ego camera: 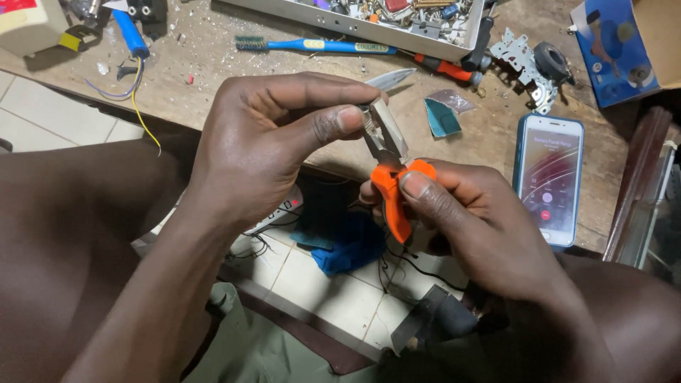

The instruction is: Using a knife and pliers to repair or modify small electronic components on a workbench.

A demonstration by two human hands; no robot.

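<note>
My right hand (482,227) grips the orange handles of a pair of pliers (394,186), jaws pointing up and left. My left hand (269,142) pinches a small metal part (370,122) between thumb and forefinger, right at the plier jaws. The part is mostly hidden by my fingers. Both hands hover in front of the wooden workbench (298,78), above my lap.
A phone (548,177) with a lit screen lies at the bench's right edge. A blue toothbrush (312,45), a metal tray of small parts (397,18), a metal bracket (528,64) and a blue box (610,50) sit farther back. A power strip (280,209), wires and blue cloth (347,241) lie on the tiled floor below.
</note>
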